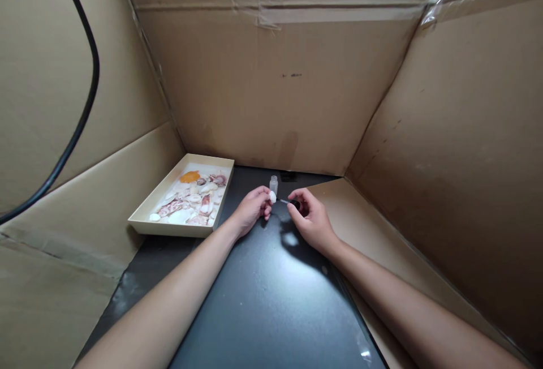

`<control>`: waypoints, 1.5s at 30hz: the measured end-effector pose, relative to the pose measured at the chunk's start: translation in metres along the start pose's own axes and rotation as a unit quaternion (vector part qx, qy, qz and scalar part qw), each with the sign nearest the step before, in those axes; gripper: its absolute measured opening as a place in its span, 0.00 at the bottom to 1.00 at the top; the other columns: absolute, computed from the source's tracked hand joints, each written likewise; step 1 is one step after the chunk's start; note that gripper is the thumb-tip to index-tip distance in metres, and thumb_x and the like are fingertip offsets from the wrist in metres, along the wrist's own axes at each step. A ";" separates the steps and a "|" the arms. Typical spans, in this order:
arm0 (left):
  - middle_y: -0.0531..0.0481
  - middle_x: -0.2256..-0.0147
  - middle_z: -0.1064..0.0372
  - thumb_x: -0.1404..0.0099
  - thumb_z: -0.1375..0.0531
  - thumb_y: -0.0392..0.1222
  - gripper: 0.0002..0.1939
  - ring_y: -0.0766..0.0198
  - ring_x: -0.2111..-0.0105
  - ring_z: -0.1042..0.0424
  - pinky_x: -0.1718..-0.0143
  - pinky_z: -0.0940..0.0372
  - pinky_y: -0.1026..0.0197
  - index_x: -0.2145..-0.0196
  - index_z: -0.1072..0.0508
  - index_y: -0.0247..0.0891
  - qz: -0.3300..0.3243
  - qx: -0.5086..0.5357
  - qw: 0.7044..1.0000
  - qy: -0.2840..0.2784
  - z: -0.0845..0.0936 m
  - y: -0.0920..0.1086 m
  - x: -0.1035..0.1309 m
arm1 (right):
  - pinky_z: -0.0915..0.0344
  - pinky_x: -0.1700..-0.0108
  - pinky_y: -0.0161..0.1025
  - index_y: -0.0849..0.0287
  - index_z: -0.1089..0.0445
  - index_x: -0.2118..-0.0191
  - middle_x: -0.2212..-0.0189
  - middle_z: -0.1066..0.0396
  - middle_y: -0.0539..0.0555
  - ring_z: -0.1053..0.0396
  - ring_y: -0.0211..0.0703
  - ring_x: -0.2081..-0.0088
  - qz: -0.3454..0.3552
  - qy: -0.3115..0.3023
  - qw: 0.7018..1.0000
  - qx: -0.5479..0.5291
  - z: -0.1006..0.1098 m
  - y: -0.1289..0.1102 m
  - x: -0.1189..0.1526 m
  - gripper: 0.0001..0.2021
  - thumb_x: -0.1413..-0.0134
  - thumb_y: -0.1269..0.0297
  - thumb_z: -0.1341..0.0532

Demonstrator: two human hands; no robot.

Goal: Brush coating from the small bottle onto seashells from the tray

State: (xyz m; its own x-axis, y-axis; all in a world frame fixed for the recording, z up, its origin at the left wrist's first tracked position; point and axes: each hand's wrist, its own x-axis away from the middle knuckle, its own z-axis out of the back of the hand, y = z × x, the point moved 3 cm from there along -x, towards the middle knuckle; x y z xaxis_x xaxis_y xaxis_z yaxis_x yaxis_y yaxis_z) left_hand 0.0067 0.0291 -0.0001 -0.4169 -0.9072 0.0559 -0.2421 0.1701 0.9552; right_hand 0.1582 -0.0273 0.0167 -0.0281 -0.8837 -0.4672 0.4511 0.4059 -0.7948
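Observation:
Between the fingertips of my left hand (253, 209) is a small white seashell (272, 197), held above the dark tabletop. My right hand (311, 217) pinches the black cap of a small brush (283, 201). The thin brush points left, its tip at or very near the shell; whether they touch I cannot tell. Just behind the shell a small clear glass bottle (274, 183) stands upright without a cap. To the left of my left hand lies a shallow cream tray (169, 228) with several seashells (180, 206) in white, brown and orange.
Cardboard walls (271, 91) enclose the dark table (263, 295) at the back and both sides. A cardboard flap (360, 216) lies along the right. A black cable (91, 80) hangs at the left. A small dark item (288, 176) sits by the back wall.

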 end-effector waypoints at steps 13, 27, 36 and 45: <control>0.57 0.76 0.40 0.43 0.44 0.37 0.04 0.75 0.83 0.41 0.82 0.44 0.70 0.70 0.38 0.37 0.003 0.009 1.000 -0.004 0.000 0.000 0.001 | 0.45 0.71 0.34 0.57 0.36 0.62 0.76 0.41 0.46 0.44 0.37 0.74 0.005 -0.010 1.000 -0.020 -0.001 0.000 0.001 0.05 0.42 0.63 0.45; 0.57 0.77 0.42 0.43 0.44 0.38 0.05 0.74 0.83 0.41 0.81 0.42 0.69 0.71 0.39 0.37 0.001 0.007 1.000 -0.006 -0.001 0.001 0.002 | 0.45 0.72 0.34 0.57 0.36 0.63 0.77 0.42 0.46 0.44 0.37 0.75 0.004 0.000 1.000 0.003 0.000 -0.001 0.001 0.05 0.45 0.63 0.42; 0.55 0.74 0.36 0.43 0.44 0.38 0.04 0.74 0.83 0.40 0.81 0.42 0.68 0.70 0.38 0.37 -0.001 0.009 1.000 -0.005 -0.001 0.002 0.002 | 0.46 0.73 0.34 0.57 0.35 0.63 0.77 0.43 0.45 0.45 0.37 0.76 0.002 0.004 1.000 0.015 0.000 -0.001 0.000 0.05 0.46 0.64 0.42; 0.55 0.75 0.37 0.43 0.44 0.38 0.04 0.74 0.84 0.41 0.82 0.43 0.69 0.70 0.38 0.37 0.000 0.012 1.000 -0.001 -0.001 0.001 0.001 | 0.45 0.73 0.34 0.57 0.35 0.63 0.77 0.42 0.46 0.44 0.37 0.76 0.004 0.006 1.000 0.012 -0.001 -0.001 0.001 0.05 0.45 0.63 0.42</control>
State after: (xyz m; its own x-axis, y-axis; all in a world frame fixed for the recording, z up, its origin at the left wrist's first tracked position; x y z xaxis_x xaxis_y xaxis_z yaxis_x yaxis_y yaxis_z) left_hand 0.0069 0.0278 0.0013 -0.4180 -0.9068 0.0550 -0.2636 0.1790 0.9479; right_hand 0.1573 -0.0284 0.0163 -0.0344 -0.8774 -0.4785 0.4724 0.4077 -0.7814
